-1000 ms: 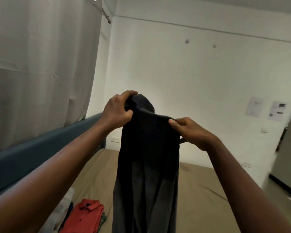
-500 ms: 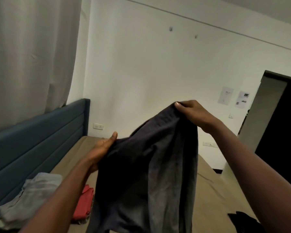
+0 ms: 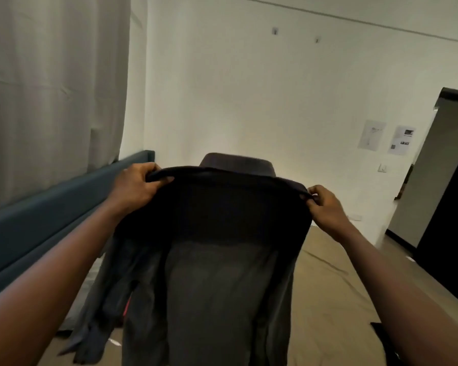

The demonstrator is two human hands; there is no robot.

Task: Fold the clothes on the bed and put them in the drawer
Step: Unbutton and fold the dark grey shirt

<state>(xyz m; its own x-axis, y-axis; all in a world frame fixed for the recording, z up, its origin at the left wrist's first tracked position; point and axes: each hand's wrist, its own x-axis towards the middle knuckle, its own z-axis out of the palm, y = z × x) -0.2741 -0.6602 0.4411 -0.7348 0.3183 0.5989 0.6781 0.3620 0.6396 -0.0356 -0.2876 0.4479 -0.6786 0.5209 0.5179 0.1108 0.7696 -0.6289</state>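
Head view, item one: dark grey collared fabric shirt [image 3: 217,260], which I am holding up in the air above the tan-sheeted bed [image 3: 328,286], collar on top.

Item two: left hand [image 3: 136,184], gripping one shoulder end with fingers curled over the top edge.

Item three: right hand [image 3: 325,207], pinching the other shoulder corner between thumb and fingertips.

Relation that matters: the shoulder line is running nearly level from hand to hand. The shirt's long axis is hanging straight down from both grips toward the mattress, and a sleeve is trailing low on my left. The hem is dropping out of frame, so I cannot tell whether it is touching the bed. Both hands are sitting at about equal reach.

Judgement: the lay-down is calling for lowering both grips together, so the body spreads flat along the bed.

Item four: teal padded headboard [image 3: 50,220], running along my left.
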